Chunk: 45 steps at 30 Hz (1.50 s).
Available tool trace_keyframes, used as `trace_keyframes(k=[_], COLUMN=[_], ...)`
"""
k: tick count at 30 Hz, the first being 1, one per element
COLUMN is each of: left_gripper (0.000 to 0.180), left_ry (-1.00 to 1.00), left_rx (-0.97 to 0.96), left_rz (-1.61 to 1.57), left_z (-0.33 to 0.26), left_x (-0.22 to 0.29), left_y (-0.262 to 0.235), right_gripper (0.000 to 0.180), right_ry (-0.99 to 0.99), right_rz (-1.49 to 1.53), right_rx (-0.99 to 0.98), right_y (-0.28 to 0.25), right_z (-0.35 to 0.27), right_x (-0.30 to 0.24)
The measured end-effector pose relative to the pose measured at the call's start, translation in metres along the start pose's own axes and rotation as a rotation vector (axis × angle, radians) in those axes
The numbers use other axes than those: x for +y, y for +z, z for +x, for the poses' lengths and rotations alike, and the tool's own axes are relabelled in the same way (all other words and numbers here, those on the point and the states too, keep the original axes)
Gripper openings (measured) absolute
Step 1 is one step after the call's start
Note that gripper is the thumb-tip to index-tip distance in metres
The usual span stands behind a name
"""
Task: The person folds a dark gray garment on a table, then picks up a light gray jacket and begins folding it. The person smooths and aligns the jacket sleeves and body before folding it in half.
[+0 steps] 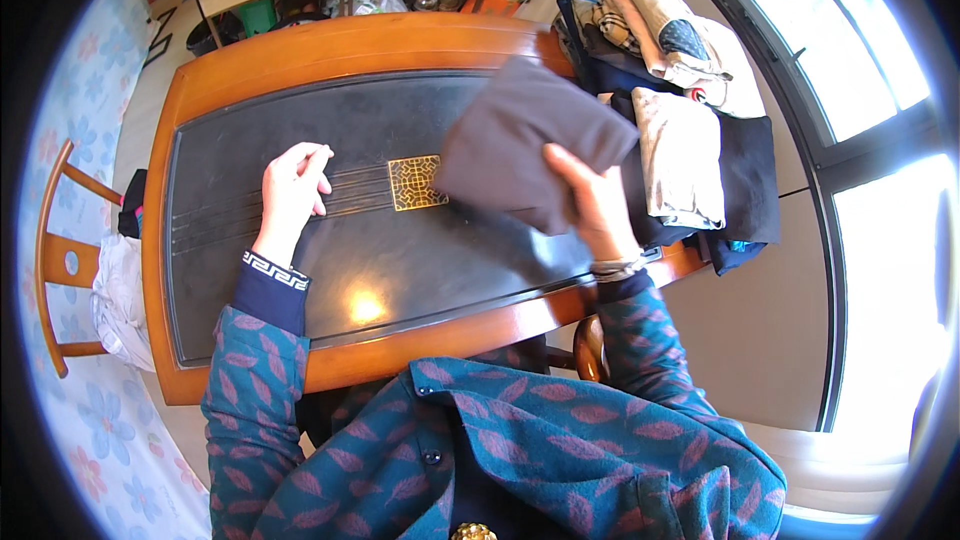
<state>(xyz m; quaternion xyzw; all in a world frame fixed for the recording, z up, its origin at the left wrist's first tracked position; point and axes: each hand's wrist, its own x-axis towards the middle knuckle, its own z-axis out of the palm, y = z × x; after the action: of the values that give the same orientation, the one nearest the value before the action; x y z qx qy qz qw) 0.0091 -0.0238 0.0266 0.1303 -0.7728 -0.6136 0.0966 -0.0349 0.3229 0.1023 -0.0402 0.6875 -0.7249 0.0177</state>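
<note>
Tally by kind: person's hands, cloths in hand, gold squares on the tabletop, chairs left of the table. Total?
Hands: 2 (left hand, right hand)
Held dark cloth: 1
Gold square: 1
Wooden chair: 1
Total: 5

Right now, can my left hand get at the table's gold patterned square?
Probably yes: nothing visible lies between the left hand and the gold patterned square, though the dark cloth in the right hand overlaps its right edge.

Dark folded cloth [530, 145] is motion-blurred — right hand [600, 208] has its fingers hidden under it, bar the thumb. Garment pile [685, 155]: lower layers mostly covered. Window [845, 35] runs off the rim.
</note>
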Motion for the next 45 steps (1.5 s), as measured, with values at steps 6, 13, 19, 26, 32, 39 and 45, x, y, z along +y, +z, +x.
trace_keyframes(k=[6, 13, 19, 26, 32, 39, 45], left_gripper=[0.018, 0.015, 0.014, 0.014, 0.018, 0.016, 0.013], left_ry=[-0.002, 0.013, 0.021, 0.004, -0.021, 0.013, 0.314], left_rx=[0.009, 0.019, 0.015, 0.020, -0.017, -0.032, 0.222], left_rz=[-0.005, -0.016, -0.002, 0.030, 0.018, -0.043, 0.092], left_z=[0.000, 0.001, 0.003, 0.000, 0.002, 0.000, 0.008], left_x=[-0.002, -0.003, -0.005, -0.002, -0.004, -0.003, -0.011], left_y=[0.001, 0.001, 0.001, 0.002, 0.005, 0.004, -0.030], right_gripper=[0.058, 0.054, 0.053, 0.053, 0.064, 0.050, 0.039], right_ry=[-0.230, 0.169, -0.012, -0.115, -0.346, -0.367, -0.676], right_rz=[-0.254, -0.979, -0.591, -0.936, -1.612, -1.165, -1.504], right_rx=[0.068, 0.209, 0.290, 0.260, 0.480, 0.241, 0.238], right_y=[-0.122, -0.262, -0.303, -0.289, -0.253, -0.260, -0.200], right_z=[0.010, 0.065, 0.075, 0.084, 0.069, 0.081, 0.074], right_x=[-0.102, -0.088, -0.041, -0.054, -0.061, -0.003, -0.013])
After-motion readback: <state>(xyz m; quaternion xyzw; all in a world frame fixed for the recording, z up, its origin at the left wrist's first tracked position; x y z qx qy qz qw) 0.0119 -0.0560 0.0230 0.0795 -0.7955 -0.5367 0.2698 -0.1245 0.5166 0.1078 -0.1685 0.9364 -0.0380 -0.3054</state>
